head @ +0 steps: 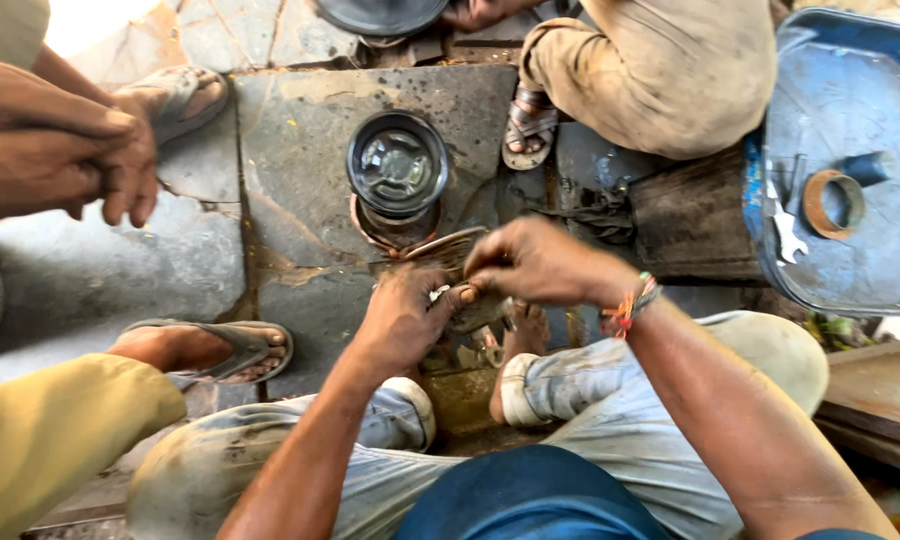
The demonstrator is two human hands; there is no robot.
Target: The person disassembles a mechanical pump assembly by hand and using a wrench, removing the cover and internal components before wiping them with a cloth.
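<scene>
— Metal first: what do you log at the centre?

— Item one, a greasy metal part [467, 298], small and dark, low in the middle of the view, just near of a piston [398, 172] standing crown-up on the stone floor [300, 130]. I cannot tell the part's exact kind. My left hand [402, 320] is curled under it, fingers closed on its near edge. My right hand [538, 262] comes over from the right, fingertips pinched shut on its top.

— Step in hand?

— I judge it a fitting or working-loose stage: both hands grip the one piece, thumbs meeting. Any next move would call for a steady two-handed hold and small turns, since the grease looks slippery.

— Edges and room?

— Item two, a thin curved ring [440, 243] just far of my fingers, touching the piston's base as far as I can see. Item three, a blue drum lid [850, 90] at far right carrying a spanner [787, 232] and a rusty ring [834, 203], well apart. Item four, another person's hands [90, 150] at far left, and sandalled feet left and far. Open floor lies left of the piston; my knees close the near side.
</scene>
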